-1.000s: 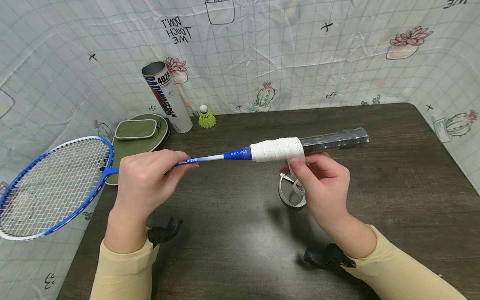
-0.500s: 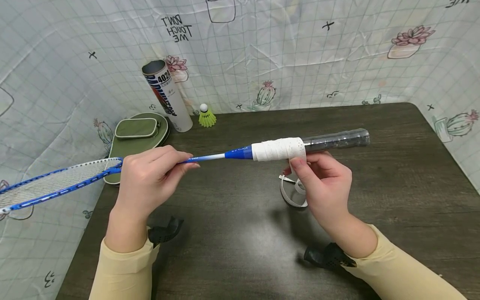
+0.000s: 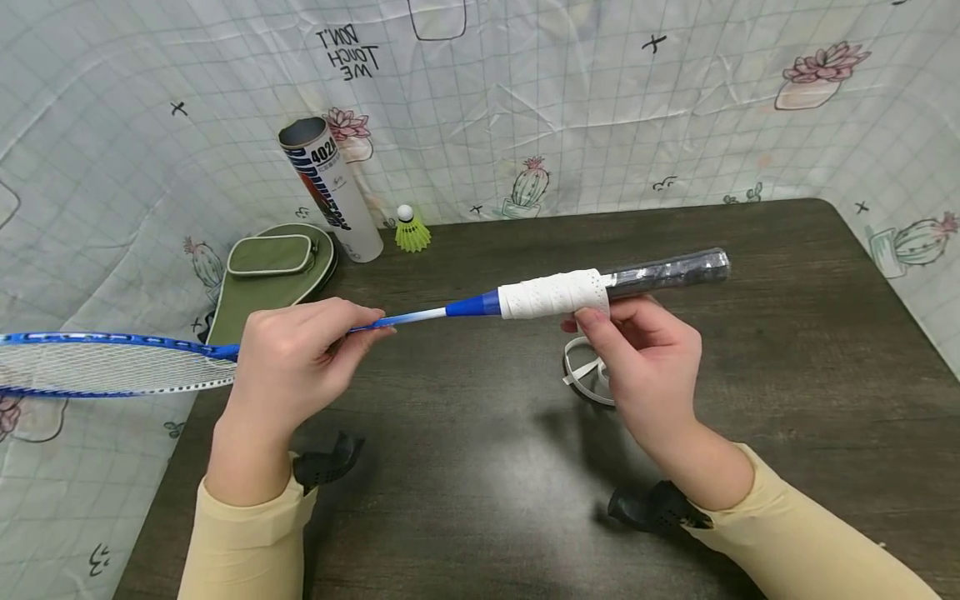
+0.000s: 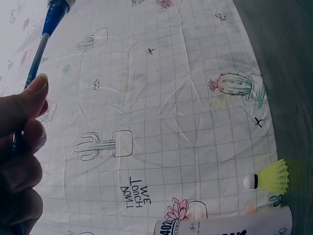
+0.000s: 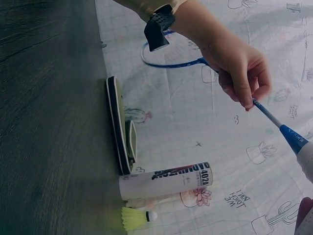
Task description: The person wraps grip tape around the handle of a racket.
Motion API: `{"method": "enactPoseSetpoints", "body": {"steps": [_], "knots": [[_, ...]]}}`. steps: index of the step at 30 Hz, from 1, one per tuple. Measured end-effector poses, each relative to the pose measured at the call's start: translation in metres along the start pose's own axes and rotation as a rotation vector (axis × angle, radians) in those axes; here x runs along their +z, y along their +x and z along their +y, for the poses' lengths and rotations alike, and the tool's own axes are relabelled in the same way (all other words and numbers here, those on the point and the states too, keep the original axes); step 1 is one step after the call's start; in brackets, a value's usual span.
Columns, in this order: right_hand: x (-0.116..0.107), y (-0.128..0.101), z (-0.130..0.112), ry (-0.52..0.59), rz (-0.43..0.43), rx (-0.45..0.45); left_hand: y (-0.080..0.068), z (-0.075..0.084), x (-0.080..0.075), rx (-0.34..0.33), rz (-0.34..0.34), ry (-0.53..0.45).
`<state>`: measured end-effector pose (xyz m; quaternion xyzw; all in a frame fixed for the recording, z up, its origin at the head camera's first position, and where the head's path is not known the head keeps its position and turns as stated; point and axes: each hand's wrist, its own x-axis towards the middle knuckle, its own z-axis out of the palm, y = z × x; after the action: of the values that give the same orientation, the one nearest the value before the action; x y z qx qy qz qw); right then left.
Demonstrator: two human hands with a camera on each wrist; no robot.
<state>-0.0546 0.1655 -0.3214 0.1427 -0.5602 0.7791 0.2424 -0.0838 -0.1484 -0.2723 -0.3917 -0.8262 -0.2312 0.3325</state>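
Racket head [image 3: 112, 367] cut off L; tape [image 3: 555, 295] prob. partly behind R hand [image 3: 654, 362].

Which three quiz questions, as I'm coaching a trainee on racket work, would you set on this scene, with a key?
1. Which hand pinches the shaft?
2. True or false: the tape covers the whole handle.
3. Nearest the shuttlecock: A, handle; B, tube; C, tape?

Key:
1. The left hand.
2. False; the handle's dark end shows no tape.
3. B, the tube.
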Motion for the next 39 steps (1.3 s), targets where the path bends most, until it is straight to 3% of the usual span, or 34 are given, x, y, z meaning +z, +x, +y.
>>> {"method": "enactPoseSetpoints", "body": {"steps": [7, 19, 24, 31, 39], "knots": [[-0.0002, -0.0002, -0.0005, -0.016, -0.02, 0.004, 0.0003, 0.0004, 0.0019, 0.013, 0.04, 0.03], [0.0012, -0.0009, 0.002, 0.001, -0.001, 0.031, 0.0001, 0.0021, -0.0009, -0.055, -0.027, 0.056], [0.0019, -0.0009, 0.0032, 0.032, -0.006, 0.019, -0.0009, 0.002, 0.0005, -0.037, -0.018, 0.07], [0.0009, -0.0005, 0.0026, -0.061, 0.022, -0.005, -0.0002, 0.0025, -0.0009, -0.019, -0.028, 0.019], [0.0012, -0.0013, 0.0035, 0.022, -0.02, 0.002, 0.0021, 0.0034, 0.0004, 0.013, 0.05, -0.001]]}}
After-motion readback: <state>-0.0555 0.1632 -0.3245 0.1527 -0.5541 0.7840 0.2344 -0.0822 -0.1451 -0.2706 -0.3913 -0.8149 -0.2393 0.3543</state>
